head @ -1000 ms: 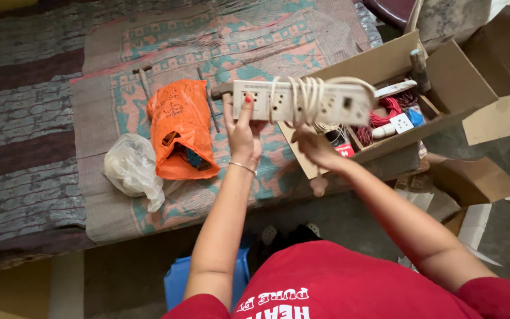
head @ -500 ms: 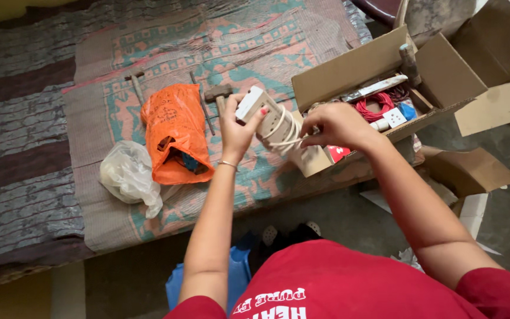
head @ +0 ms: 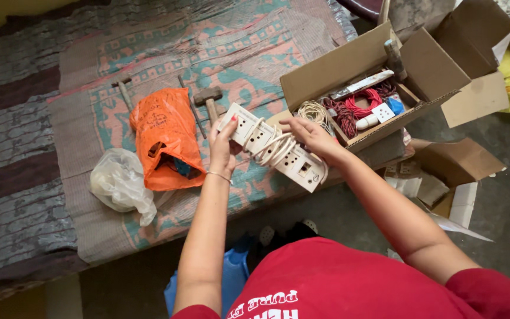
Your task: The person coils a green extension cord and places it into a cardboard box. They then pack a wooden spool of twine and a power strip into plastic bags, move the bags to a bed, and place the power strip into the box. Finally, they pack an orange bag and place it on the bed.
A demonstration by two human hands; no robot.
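Observation:
A white extension board (head: 293, 162) with several sockets lies low over the patterned mat, its white cord (head: 271, 145) wound around the middle. My left hand (head: 222, 145) grips its left end. My right hand (head: 308, 134) rests on top near the cord loops, fingers on the board. Just right of it stands an open cardboard box (head: 326, 74) holding red wire coils (head: 358, 106), a pale wire coil (head: 312, 110) and a white switch plate (head: 383, 112).
An orange plastic bag (head: 163, 139) and a clear plastic bag (head: 119, 183) lie left of my hands. A hammer (head: 209, 100), a thin rod (head: 191, 113) and another tool (head: 122, 88) lie on the mat (head: 90, 118). More cardboard (head: 458, 162) sits on the floor right.
The board was held high and level, then turned end-on, and now comes down flat towards the mat's near edge. My right hand went from under it to on top.

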